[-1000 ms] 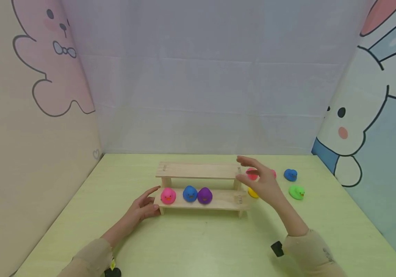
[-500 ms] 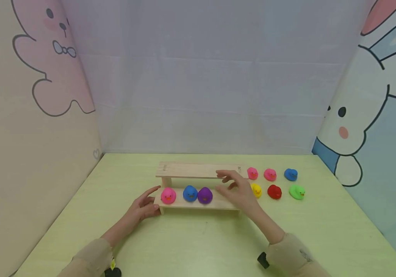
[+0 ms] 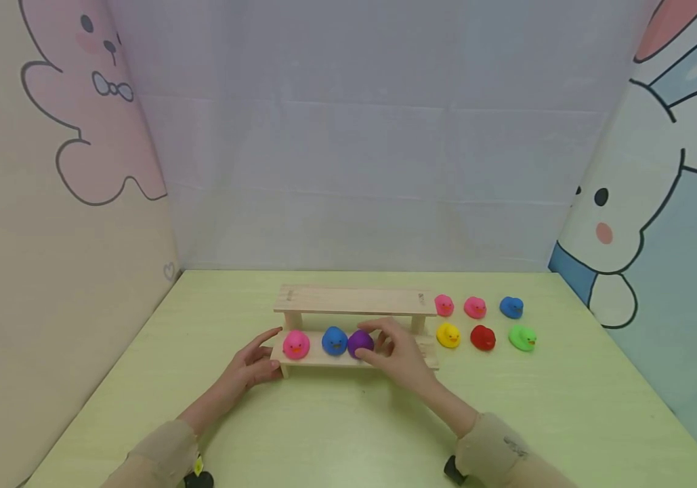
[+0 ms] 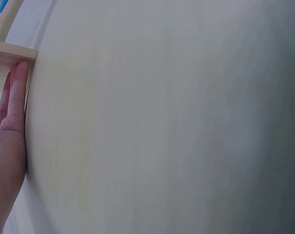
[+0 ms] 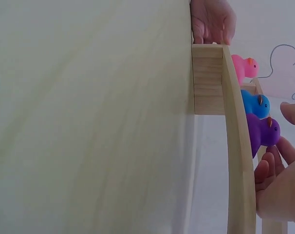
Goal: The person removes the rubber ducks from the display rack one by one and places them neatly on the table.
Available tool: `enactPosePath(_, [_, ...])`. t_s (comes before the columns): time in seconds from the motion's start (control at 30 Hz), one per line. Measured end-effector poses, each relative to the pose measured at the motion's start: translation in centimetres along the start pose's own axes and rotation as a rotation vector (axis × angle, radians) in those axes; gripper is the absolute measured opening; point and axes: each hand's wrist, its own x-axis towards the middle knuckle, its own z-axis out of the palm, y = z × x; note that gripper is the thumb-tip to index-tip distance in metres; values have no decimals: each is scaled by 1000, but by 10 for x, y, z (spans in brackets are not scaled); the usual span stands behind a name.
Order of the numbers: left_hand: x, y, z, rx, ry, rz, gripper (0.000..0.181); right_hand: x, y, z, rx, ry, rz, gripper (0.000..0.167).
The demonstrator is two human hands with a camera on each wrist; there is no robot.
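Observation:
In the head view a two-step wooden rack (image 3: 318,362) stands on the table. On its lower step sit a pink rubber duck (image 3: 296,345), a blue duck (image 3: 334,341) and a purple duck (image 3: 358,341). My left hand (image 3: 250,362) touches the left end of the rack, its fingers fairly straight in the left wrist view. My right hand (image 3: 399,356) is at the purple duck, thumb in front and fingers at its right and back. In the right wrist view a gap shows between the thumb (image 5: 292,113) and the purple duck's head.
Right of the rack lie pink ducks (image 3: 444,305) (image 3: 475,307), a blue duck (image 3: 511,307), a yellow duck (image 3: 448,335), a red duck (image 3: 483,337) and a green duck (image 3: 522,337). The rack's upper step (image 3: 354,299) carries no ducks. A pale curtain (image 3: 354,169) hangs behind the table.
My right hand has moved left and down from the rack's right end to the purple duck, uncovering the ducks on the right. The left hand and the ducks have stayed in place.

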Motion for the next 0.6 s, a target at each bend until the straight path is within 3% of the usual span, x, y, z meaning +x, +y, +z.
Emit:
enactPosePath(0.17, [0, 0, 1, -2, 5, -2, 64, 0, 0, 4, 20, 12, 63, 35])
enactPosePath(0.6, [0, 1, 1, -2, 5, -7, 64, 1, 7, 5, 66, -4, 76, 35])
